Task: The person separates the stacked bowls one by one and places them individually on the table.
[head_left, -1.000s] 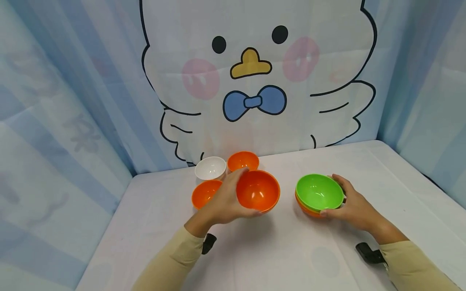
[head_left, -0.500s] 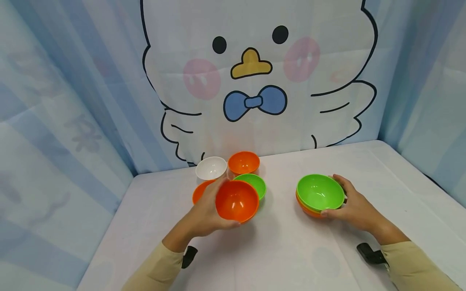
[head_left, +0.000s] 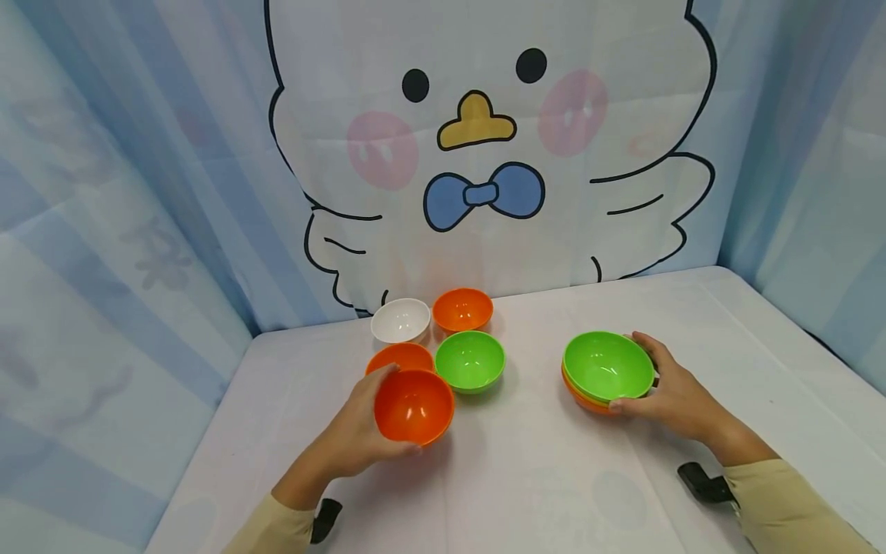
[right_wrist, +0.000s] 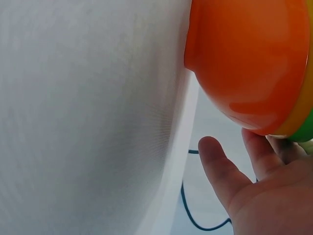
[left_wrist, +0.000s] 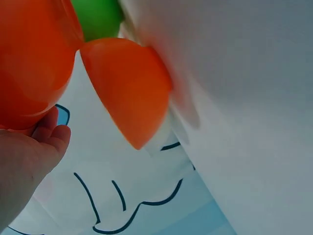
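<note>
My left hand (head_left: 354, 432) holds an orange bowl (head_left: 414, 408) by its side, thumb at the near rim and fingers at the far side. The bowl's shadow falls on the cloth below it. Just behind, partly hidden, sits another orange bowl (head_left: 400, 356), which the held one overlaps in the head view. My right hand (head_left: 677, 394) grips a stack of nested bowls from the right: a green bowl (head_left: 607, 368) on top, a yellow one (right_wrist: 296, 110) under it, and an orange one (right_wrist: 249, 63) at the bottom, near the tablecloth.
A second green bowl (head_left: 471, 362) stands mid-table, between the hands. Behind it are a white bowl (head_left: 401, 321) and an orange bowl (head_left: 462, 309), close to the cartoon backdrop (head_left: 484, 254). A white cloth covers the table (head_left: 512, 477). Curtains (head_left: 124, 308) close in the sides.
My left hand has carried the orange bowl left and toward me, uncovering the green bowl in the middle. My right hand and its stack have stayed in place.
</note>
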`<state>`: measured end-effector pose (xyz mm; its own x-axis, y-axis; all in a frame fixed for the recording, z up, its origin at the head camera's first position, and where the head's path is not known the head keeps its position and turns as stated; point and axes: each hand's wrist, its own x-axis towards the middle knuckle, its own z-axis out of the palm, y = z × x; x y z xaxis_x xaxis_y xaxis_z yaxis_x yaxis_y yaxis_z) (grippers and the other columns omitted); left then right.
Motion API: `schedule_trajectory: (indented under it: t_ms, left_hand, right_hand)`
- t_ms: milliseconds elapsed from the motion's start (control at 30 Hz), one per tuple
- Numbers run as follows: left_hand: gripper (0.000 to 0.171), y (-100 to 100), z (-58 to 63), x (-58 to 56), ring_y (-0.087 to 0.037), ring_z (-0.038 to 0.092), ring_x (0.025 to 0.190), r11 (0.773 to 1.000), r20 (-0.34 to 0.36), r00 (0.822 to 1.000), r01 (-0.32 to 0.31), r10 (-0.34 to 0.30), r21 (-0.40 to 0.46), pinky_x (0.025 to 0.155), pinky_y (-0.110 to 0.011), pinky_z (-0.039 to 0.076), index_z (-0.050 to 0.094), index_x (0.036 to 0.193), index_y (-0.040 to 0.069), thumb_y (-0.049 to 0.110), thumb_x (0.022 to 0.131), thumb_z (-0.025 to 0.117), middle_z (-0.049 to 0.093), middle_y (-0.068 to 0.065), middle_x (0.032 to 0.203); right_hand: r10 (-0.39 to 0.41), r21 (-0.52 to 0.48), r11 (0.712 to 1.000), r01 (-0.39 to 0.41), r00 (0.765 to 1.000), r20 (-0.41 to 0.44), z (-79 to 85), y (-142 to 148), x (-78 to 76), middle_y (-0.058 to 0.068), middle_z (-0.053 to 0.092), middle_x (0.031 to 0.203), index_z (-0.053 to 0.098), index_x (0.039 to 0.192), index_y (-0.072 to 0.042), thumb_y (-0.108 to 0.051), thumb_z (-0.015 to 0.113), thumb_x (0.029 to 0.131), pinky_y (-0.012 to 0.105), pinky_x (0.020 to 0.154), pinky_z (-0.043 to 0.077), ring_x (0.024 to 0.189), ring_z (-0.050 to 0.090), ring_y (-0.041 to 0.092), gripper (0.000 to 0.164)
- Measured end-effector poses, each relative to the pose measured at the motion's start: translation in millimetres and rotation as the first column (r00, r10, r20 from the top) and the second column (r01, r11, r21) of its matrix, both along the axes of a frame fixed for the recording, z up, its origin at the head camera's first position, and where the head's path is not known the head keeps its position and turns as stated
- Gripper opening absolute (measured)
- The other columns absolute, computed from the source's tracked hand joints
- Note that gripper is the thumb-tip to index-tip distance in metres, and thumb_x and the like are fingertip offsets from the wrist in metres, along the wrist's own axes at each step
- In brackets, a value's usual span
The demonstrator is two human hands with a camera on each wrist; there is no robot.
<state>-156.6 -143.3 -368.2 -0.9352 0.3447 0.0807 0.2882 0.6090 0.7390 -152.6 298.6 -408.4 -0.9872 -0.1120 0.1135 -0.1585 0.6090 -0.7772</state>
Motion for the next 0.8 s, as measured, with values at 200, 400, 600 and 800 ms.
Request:
schedule_trajectory:
  t_ms: [200,400,600,800]
  left_hand:
    - [0.106,-6,-3.9,3.0,-0.031,0.047,0.122,1.0,0.024,0.999,-0.021,0.021,-0.004,0.087,-0.05,0.054,0.036,0.15,0.001,0.029,0.065,0.093,0.048,-0.011,0.137]
    - [0.109,-11,-8.5,6.7,-0.031,0.047,0.122,0.999,0.052,0.998,-0.034,0.036,-0.032,0.089,-0.051,0.054,0.036,0.15,0.003,0.034,0.063,0.094,0.047,-0.011,0.137]
    - [0.109,-14,-8.9,13.3,-0.032,0.047,0.122,0.998,0.078,0.996,-0.032,0.036,-0.049,0.088,-0.053,0.054,0.037,0.149,0.003,0.034,0.062,0.095,0.047,-0.012,0.138]
    - [0.109,-15,-12.8,17.0,-0.031,0.046,0.123,0.995,0.129,0.989,-0.055,0.066,-0.083,0.09,-0.054,0.054,0.038,0.148,0.004,0.034,0.061,0.096,0.048,-0.01,0.137]
  right_hand:
    - [-0.004,0.006,1.0,0.004,1.0,0.007,1.1,-2,0.6,0.034,0.018,0.156,0.007,0.156,0.004,-0.029,0.086,0.078,0.071,0.099,0.036,0.13,0.034,0.057,0.116]
    - [-0.002,0.008,1.0,0.002,1.0,0.007,0.8,-2,1.4,0.034,0.017,0.156,0.007,0.156,0.005,-0.029,0.086,0.078,0.07,0.099,0.037,0.13,0.035,0.057,0.116]
    - [0.002,0.008,1.0,-0.002,1.0,-0.002,1.3,-1,1.7,0.034,0.018,0.156,0.008,0.156,0.005,-0.029,0.086,0.078,0.071,0.099,0.037,0.13,0.035,0.057,0.115]
    - [0.0,0.01,1.0,0.0,1.0,-0.001,1.2,-1,1.7,0.034,0.019,0.156,0.008,0.156,0.005,-0.028,0.086,0.078,0.07,0.099,0.037,0.13,0.034,0.057,0.115]
